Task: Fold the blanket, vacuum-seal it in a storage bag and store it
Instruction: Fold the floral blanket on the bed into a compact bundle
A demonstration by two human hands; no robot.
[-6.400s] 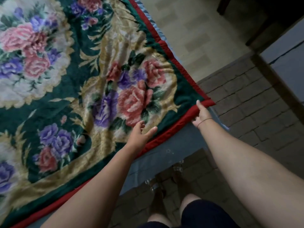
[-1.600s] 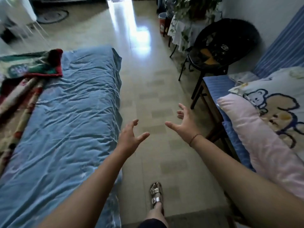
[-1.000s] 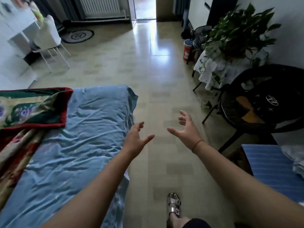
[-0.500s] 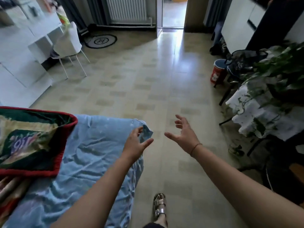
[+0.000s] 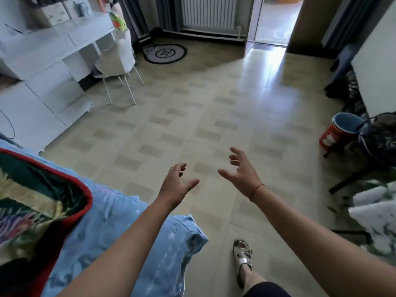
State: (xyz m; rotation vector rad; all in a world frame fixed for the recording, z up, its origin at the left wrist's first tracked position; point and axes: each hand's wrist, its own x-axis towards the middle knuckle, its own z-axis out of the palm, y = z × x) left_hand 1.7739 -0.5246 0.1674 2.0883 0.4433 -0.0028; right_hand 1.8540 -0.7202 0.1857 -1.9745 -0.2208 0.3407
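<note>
Tiled floor [image 5: 192, 125] nearer, blanket [image 5: 38, 211] perhaps lower-left; left hand [image 5: 175, 185], right hand [image 5: 242, 170] still spread, empty.

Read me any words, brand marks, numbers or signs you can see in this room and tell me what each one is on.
No legible words or numbers.
Round rug: a circular interlocked emblem at its centre, no letters clear enough to quote.
Red bucket: pale markings on its side, too blurred to read.
Blue sheet: a small drawn star outline, no text.
Blanket: pattern only, nothing readable.
</note>
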